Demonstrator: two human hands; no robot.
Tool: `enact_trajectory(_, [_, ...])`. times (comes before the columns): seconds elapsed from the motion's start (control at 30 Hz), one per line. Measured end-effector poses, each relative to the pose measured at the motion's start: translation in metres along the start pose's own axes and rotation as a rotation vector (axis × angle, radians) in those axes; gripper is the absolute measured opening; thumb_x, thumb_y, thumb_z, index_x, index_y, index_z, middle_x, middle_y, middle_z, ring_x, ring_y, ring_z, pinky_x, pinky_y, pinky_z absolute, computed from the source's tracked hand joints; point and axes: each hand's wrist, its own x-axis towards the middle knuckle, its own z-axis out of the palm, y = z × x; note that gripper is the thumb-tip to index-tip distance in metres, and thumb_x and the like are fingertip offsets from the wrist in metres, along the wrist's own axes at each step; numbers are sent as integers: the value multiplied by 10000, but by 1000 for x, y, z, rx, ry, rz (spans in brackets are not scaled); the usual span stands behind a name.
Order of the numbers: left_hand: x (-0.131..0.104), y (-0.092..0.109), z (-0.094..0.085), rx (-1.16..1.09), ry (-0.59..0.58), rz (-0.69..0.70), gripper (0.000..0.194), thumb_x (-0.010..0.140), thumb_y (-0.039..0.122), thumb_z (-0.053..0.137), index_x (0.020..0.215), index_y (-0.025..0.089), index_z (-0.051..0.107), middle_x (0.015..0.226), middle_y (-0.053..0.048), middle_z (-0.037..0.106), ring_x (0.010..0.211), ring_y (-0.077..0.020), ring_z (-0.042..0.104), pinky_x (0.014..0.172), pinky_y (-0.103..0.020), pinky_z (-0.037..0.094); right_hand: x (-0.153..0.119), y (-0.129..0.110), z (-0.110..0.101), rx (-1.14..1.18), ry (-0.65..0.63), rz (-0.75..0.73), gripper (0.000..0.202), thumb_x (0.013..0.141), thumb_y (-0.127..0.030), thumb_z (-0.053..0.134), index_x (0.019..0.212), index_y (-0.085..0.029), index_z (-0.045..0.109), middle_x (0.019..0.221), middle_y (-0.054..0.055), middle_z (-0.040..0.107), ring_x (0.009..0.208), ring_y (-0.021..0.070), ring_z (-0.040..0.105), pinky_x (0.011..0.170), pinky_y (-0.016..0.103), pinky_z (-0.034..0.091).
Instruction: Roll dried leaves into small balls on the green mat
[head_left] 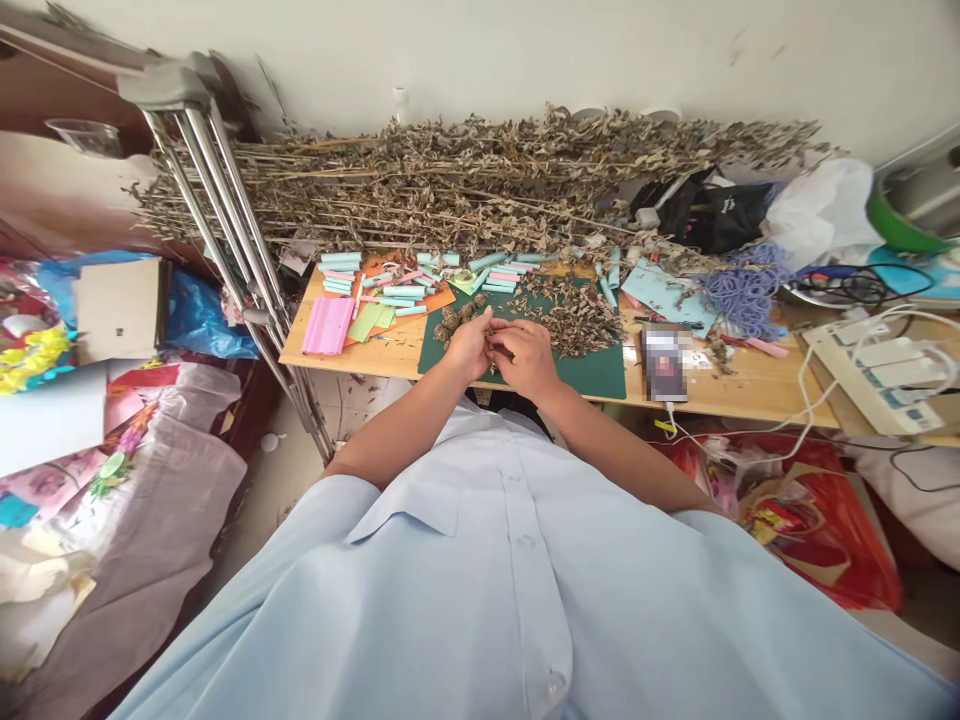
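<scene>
Over the front of a green mat (600, 378), my left hand (470, 345) and my right hand (526, 355) meet, fingers curled and pinched together. Brown bits of dried leaves show between them; the fingers hide most of what they hold. Just left of my left hand sit several brown balls of crumpled dried leaves (448, 322). To the right of my right hand, a loose pile of dried leaves (581, 320) spreads across the mat.
Long bundles of dried stalks (465, 190) lie along the wall. Pale blue paper rolls (401, 292) and pink paper (328, 325) are at left. A phone (664, 368) with a cable, purple cord (746, 288) and a power strip (874, 375) are at right. Metal crutches (232, 220) lean left.
</scene>
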Motion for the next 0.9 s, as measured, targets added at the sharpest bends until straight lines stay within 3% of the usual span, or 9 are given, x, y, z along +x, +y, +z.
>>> enact_trajectory(0.2, [-3, -1, -4, 36, -41, 4, 384, 931, 487, 618, 856, 114, 664, 743, -93, 688, 659, -162, 679, 659, -296, 572, 3, 12, 2, 174, 162, 273, 116, 865, -279, 653, 923, -248, 749, 957, 50, 748, 963, 243, 651, 937, 430, 503])
enact_trajectory(0.33, [-7, 0, -8, 141, -82, 74, 298, 888, 406, 700, 908, 110, 662, 763, -79, 702, 658, -151, 693, 672, -295, 585, 4, 19, -1, 334, 184, 438, 163, 828, -364, 700, 896, -223, 747, 915, 41, 759, 867, 215, 679, 873, 387, 534])
enact_trajectory(0.47, [-7, -2, -10, 273, -80, 112, 270, 789, 294, 810, 907, 101, 663, 707, -35, 684, 614, -114, 672, 651, -252, 573, 5, 22, 0, 403, 180, 469, 224, 800, -422, 723, 881, -215, 742, 865, 34, 753, 807, 195, 672, 815, 359, 549])
enact_trajectory(0.73, [0, -4, -14, 263, -49, 153, 188, 755, 130, 764, 889, 106, 635, 661, -7, 655, 549, -105, 637, 578, -248, 546, 4, 21, 2, 417, 211, 556, 238, 758, -419, 749, 850, -201, 729, 749, 15, 717, 661, 154, 610, 641, 301, 518])
enact_trajectory(0.9, [0, 2, -17, 257, -48, 128, 241, 716, 111, 771, 911, 132, 630, 670, 4, 654, 534, -102, 620, 563, -241, 517, 0, 24, 1, 479, 181, 595, 269, 741, -452, 778, 861, -217, 725, 766, 5, 720, 689, 159, 628, 681, 318, 544])
